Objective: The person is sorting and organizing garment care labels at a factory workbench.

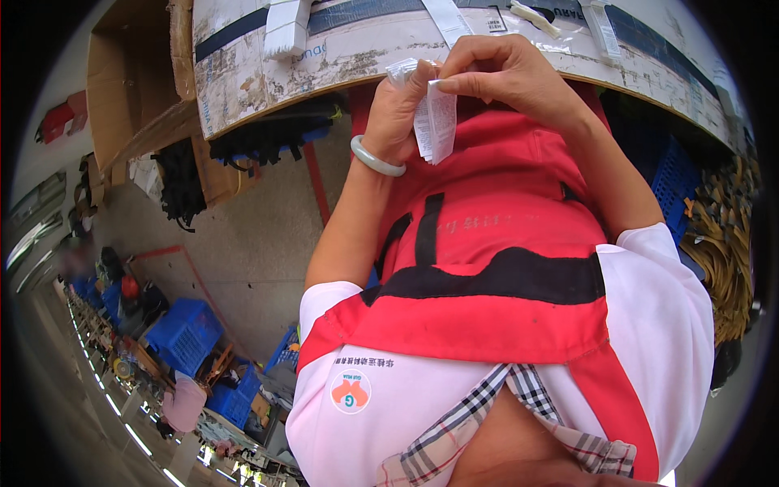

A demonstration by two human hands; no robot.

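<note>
My left hand point(393, 114), with a pale bangle point(378, 157) at its wrist, grips a small bundle of thin white printed labels point(439, 126). The bundle hangs down in front of my red apron point(495, 203), partly fanned. At its top edge, my right hand point(515, 77) pinches with thumb and forefinger, touching the label nearest to it. Whether one label is parted from the others there I cannot tell. Both hands are just off the near edge of the worktable point(357, 61).
On the table lie a white label stack point(286, 31), a white strip point(447, 21), another stack point(601, 34) and a cream-coloured strip point(535, 18). A cardboard box point(134, 81) stands left. Blue crates point(185, 333) are at lower left, with a blue basket point(673, 183) and brown pieces point(718, 252) at right.
</note>
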